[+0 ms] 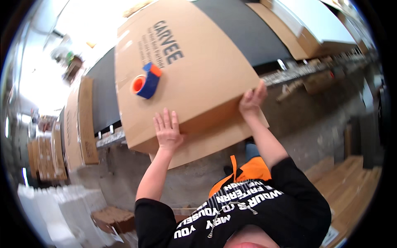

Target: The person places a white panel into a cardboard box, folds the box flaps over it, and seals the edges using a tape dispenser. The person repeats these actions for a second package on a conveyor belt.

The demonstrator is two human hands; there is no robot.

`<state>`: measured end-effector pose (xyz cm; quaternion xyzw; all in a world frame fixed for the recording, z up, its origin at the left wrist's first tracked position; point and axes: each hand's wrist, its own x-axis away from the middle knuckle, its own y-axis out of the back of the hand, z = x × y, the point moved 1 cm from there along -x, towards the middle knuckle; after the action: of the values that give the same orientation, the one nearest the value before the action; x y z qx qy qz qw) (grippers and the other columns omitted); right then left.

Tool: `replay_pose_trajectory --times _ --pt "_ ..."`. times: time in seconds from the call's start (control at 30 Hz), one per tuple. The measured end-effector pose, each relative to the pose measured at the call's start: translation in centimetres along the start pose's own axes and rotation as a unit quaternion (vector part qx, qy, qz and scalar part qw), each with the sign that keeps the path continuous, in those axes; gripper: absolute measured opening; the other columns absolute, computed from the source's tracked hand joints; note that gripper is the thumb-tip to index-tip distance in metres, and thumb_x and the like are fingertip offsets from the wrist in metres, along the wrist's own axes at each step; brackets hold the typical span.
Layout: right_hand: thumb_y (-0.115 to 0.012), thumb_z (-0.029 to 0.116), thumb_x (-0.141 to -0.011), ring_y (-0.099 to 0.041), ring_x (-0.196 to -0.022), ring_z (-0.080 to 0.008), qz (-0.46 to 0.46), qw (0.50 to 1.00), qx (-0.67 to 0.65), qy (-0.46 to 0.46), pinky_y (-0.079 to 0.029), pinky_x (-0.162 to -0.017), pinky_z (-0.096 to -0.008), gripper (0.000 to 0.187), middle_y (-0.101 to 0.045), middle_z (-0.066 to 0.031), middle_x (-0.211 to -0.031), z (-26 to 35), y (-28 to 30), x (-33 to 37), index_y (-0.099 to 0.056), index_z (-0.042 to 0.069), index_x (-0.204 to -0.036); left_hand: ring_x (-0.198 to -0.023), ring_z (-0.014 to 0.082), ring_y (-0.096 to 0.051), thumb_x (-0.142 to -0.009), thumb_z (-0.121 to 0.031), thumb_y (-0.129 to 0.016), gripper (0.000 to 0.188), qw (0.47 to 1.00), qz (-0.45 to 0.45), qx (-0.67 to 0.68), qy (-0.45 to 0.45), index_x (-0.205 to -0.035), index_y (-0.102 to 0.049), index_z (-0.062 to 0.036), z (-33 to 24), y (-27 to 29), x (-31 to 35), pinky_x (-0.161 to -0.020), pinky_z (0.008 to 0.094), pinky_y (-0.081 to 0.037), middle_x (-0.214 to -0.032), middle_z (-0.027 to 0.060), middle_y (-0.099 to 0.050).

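lying on the dark belt (104, 89), the large cardboard box (202, 70) is under both hands. left of the box, a brown carton (85, 120) sits on the same belt. on top of the box, toward its left side, rests a blue and orange tape dispenser (149, 84). the left hand (168, 134) lies at the box's near edge — fingers slightly spread, pinching nothing. a flap (211, 142) juts out below the box's near side. the right hand (252, 102) touches the box's near right corner — whether it pinches, i cannot tell.
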<state>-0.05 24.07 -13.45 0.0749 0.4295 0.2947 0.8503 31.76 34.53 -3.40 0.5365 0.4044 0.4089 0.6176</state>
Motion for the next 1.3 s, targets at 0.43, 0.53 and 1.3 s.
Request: replay_pose_trajectory --times 0.43,0.53,1.3 --pt "-0.043 0.048 -0.087 -0.056 -0.117 -0.025 0.241 0.431 -0.556 -0.668 -0.044 -0.1 -0.048 0.061 -0.062 -0.0071 -0.124 -1.3 11.6 1.9 -0.057 0.009 -0.132 -0.118 0.048 -0.055 -0.054 -0.044 -0.086 0.09 0.951 -0.288 -0.105 0.035 -0.13 -0.053 -0.0075 0.4 -3.5 -0.3 -0.101 0.0571 -0.044 -0.135 0.0176 -0.056" --pt "-0.061 0.042 -0.078 -0.049 -0.123 -0.0346 0.216 0.412 -0.542 -0.7 -0.04 -0.104 -0.0515 0.071 -0.049 -0.0185 -0.133 3.6 7.6 -5.5 -0.043 0.008 -0.138 -0.121 0.0471 -0.053 -0.061 -0.053 -0.082 0.088 0.971 -0.229 -0.036 0.051 -0.13 -0.053 -0.0075 0.0 -1.5 1.3 -0.101 0.0565 -0.043 -0.132 0.0193 -0.058" --pt "-0.073 0.029 -0.073 -0.046 -0.127 -0.0314 0.495 0.775 -0.065 -0.388 -0.038 -0.106 -0.0393 0.077 -0.047 -0.0167 -0.138 33.1 -18.1 0.5 -0.041 0.006 -0.14 -0.136 0.0519 -0.033 -0.065 -0.05 -0.079 0.092 0.982 -0.016 0.144 -0.119 -0.141 -0.047 -0.0084 -5.5 1.8 -11.2 -0.114 0.0579 -0.026 -0.149 0.0226 -0.04"
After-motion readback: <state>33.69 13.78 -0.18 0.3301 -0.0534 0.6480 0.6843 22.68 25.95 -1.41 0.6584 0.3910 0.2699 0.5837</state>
